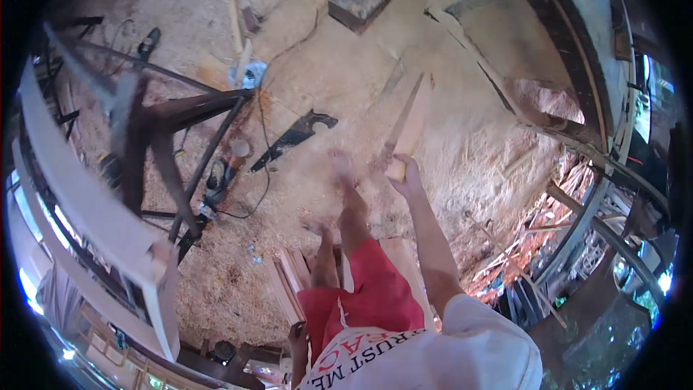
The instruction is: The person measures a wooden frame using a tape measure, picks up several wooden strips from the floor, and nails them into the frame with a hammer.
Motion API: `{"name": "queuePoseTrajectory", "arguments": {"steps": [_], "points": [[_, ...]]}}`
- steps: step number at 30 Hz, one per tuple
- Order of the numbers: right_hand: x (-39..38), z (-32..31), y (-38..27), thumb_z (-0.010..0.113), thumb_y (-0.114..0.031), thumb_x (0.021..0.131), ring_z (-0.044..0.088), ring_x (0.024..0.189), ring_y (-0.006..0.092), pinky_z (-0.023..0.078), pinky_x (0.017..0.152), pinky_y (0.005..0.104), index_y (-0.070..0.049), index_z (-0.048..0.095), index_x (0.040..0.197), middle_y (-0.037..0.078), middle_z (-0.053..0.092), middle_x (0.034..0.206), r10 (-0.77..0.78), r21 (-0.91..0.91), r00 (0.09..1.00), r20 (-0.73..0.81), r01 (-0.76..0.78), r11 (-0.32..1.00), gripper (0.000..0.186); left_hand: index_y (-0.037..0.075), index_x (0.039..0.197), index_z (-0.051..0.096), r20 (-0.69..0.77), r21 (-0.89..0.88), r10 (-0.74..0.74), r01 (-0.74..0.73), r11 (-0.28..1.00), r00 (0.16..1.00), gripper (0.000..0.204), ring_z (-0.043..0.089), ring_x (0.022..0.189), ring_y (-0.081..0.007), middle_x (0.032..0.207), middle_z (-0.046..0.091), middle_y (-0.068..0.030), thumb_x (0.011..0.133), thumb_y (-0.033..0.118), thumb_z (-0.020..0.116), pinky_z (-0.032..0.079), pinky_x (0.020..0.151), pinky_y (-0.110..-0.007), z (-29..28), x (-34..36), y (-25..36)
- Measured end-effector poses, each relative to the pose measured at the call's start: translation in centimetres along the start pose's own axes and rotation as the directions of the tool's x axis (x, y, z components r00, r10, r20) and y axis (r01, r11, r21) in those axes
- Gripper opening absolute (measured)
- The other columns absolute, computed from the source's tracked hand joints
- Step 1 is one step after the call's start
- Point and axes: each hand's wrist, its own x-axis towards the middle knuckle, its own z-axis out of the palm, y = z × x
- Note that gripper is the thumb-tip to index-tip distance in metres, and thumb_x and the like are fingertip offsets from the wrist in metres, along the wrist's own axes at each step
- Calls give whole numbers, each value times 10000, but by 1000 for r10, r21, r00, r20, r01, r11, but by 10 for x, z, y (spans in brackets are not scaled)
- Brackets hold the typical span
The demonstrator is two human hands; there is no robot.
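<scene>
My right hand (404, 173) is stretched forward and shut on the lower end of a pale wooden slat (410, 124), which points away from me over the sawdust floor and is blurred by motion. My left hand (297, 332) hangs low by my hip, at the near end of a bundle of pale wooden slats (289, 285) beside my red shorts. Its fingers are too small and dark to read. My bare feet (339, 166) show below the slat.
A handsaw (294, 137) lies on the sawdust floor (346, 65) to the left. A dark metal frame (180, 119), a long white board (86, 195), cables and a power tool (216, 180) fill the left. A wooden bench (570, 43) and scrap wood (534, 245) stand right.
</scene>
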Motion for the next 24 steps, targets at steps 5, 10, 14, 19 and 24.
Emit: {"name": "queuePoseTrajectory", "arguments": {"steps": [5, 10, 14, 19, 24], "points": [[-133, 43, 27, 543, -19, 912, 695, 1065, 319, 624, 893, 467, -17, 407, 1515, 159, 649, 1237, -45, -536, 998, -36, 19, 844, 618, 48, 1260, 627, 53, -275, 262, -238, 932, 964, 297, 660, 938, -120, 1043, 714, -56, 1033, 238, 651, 529, 768, -272, 2, 26, -8], [-244, 75, 62, 567, 11, 900, 699, 971, 288, 629, 838, 439, -42, 362, 1571, 153, 647, 1269, 40, -733, 983, 179, 106, 672, 703, 7, 1328, 593, 100, -117, 583, -573, 812, 806, 334, 673, 1034, -176, 1112, 705, -91, 1043, 181, 606, 547, 879, -312, -4, 41, -6], [-325, 92, 102, 624, -10, 871, 678, 890, 222, 608, 812, 382, -40, 401, 1555, 143, 648, 1267, 118, -795, 940, 319, 198, 573, 720, -37, 1342, 584, 34, -180, 731, -715, 676, 682, 372, 661, 1124, -209, 1201, 696, -121, 1035, 172, 613, 509, 1018, -355, -27, 9, 14], [-388, 121, 161, 665, 22, 784, 675, 1052, 261, 555, 928, 375, 2, 470, 1509, 154, 668, 1250, -207, -817, 792, 574, 538, -209, 751, -13, 1385, 551, -149, -544, 852, -761, 354, 502, 436, 647, 1196, -217, 1317, 661, -118, 1036, 229, 648, 490, 1054, -343, -81, -61, 72], [-455, 154, 230, 710, 39, 704, 655, 1180, 318, 525, 991, 400, 9, 537, 1416, 186, 664, 1252, 3, -536, 577, 817, 761, -366, 733, 47, 1509, 414, -417, -810, 820, -569, -141, 391, 570, 635, 1218, -225, 1345, 643, -104, 1029, 271, 622, 526, 1031, -412, -157, -110, 128]]}}
